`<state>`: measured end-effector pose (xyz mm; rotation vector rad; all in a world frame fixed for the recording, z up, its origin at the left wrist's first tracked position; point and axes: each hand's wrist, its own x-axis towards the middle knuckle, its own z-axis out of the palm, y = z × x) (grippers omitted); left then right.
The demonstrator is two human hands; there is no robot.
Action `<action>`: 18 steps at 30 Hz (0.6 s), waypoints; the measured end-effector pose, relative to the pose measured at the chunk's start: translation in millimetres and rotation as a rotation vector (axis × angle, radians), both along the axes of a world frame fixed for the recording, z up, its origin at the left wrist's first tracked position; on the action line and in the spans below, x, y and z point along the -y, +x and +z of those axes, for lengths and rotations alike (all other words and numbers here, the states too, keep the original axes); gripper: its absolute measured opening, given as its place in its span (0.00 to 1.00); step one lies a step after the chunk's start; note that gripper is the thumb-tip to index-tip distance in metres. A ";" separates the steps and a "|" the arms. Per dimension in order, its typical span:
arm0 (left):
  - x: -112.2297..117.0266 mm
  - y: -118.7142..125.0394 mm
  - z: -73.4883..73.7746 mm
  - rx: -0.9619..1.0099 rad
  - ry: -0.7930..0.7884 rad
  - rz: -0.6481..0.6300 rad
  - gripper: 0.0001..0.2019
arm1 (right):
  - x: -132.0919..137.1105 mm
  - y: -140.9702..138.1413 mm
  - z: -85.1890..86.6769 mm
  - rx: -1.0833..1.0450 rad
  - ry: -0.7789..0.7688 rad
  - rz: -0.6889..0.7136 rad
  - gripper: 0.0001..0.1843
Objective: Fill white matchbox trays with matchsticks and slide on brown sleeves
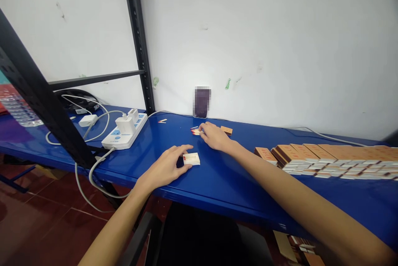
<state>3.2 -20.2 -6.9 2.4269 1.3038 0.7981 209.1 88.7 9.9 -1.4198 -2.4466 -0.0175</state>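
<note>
My left hand rests on the blue shelf, thumb and fingers curled round a small open matchbox tray filled with matches. Farther back, my right hand lies over a little pile of red-tipped matches, fingers bent and pinching at them. A brown matchbox sleeve lies just right of that hand. One stray match lies to the left of the pile.
A long row of stacked matchboxes runs along the shelf at the right. A white power strip with chargers and cables sits at the left beside a black rack post. A dark blurred object leans on the wall.
</note>
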 end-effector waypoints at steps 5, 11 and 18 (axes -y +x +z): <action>0.7 -0.4 0.0 0.000 -0.009 -0.008 0.23 | -17.9 -0.7 -11.7 0.075 -0.051 0.010 0.12; -0.2 -0.4 -0.1 -0.006 -0.012 0.017 0.24 | -4.2 7.3 -11.3 0.116 -0.050 0.089 0.13; -3.2 -0.2 -3.1 0.033 -0.028 0.042 0.30 | 55.0 16.1 2.6 0.011 -0.059 0.352 0.11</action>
